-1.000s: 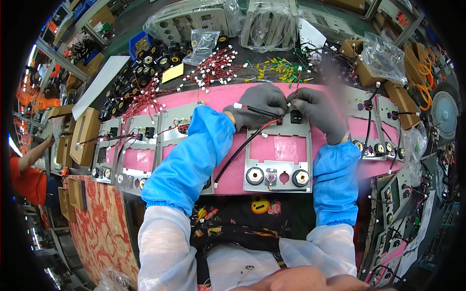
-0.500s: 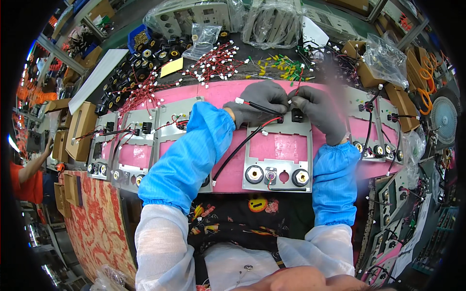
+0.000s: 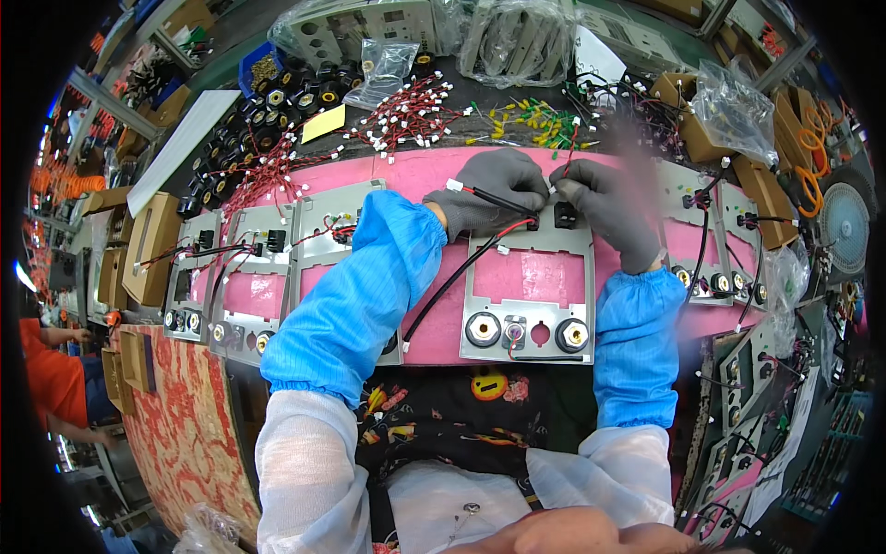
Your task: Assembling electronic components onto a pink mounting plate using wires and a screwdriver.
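My left hand (image 3: 500, 192), in a grey glove, is closed at the top edge of a grey metal panel (image 3: 478, 297). Its fingertips meet those of my right hand (image 3: 614, 214), also gloved and pinching a thin red wire (image 3: 569, 152) that rises to a small white plug. Whatever sits between the left fingertips is hidden. Beside the right fingers is a black switch (image 3: 564, 216) in the panel. A thick black cable (image 3: 452, 293) runs from the panel's top toward the lower left, and another black lead with a white plug lies across the left hand. Two round black-rimmed fittings (image 3: 483, 330) sit along the panel's lower edge.
More wired panels (image 3: 325, 210) lie left and right on the pink mat (image 3: 434, 319). Behind are red wires with white plugs (image 3: 415, 115), yellow and green LEDs (image 3: 540, 123), black round parts (image 3: 268, 120) and plastic-wrapped panels (image 3: 517, 46). An orange-clad person (image 3: 55, 374) is at far left.
My hands stay almost in place at the panel's top edge. At far left, the orange-clad person has moved further into view, and the raised arm is no longer up.
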A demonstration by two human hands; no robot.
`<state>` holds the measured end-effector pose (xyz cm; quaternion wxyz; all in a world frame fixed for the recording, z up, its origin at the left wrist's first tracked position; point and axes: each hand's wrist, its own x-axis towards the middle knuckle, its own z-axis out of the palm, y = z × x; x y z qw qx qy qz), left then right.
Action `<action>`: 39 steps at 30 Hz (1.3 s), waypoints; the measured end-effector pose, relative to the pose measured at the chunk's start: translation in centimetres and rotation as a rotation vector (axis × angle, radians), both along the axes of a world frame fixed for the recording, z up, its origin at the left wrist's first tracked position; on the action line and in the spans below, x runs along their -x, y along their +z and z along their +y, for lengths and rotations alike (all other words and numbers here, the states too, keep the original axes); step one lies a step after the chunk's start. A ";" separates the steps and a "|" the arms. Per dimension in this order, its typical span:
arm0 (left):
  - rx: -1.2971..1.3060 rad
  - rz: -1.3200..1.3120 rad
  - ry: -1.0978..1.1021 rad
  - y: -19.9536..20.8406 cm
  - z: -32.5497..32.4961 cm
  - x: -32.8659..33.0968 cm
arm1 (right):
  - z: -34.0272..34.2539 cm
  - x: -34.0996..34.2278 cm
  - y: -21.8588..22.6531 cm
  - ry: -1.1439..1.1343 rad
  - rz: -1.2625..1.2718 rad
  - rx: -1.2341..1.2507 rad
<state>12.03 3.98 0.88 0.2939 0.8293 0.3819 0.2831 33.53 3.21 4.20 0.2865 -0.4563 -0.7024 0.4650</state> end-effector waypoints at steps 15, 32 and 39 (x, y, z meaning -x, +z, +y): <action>0.096 -0.062 -0.034 0.3 0.1 -0.1 | 0.1 -0.2 -0.4 -0.023 0.017 0.011; 0.199 -0.135 -0.063 0.1 0.2 -0.4 | 0.8 -0.1 -2.0 0.025 -0.008 -0.210; 0.134 -0.166 -0.064 -0.5 0.5 -0.3 | 0.7 0.1 -1.6 0.034 -0.045 -0.240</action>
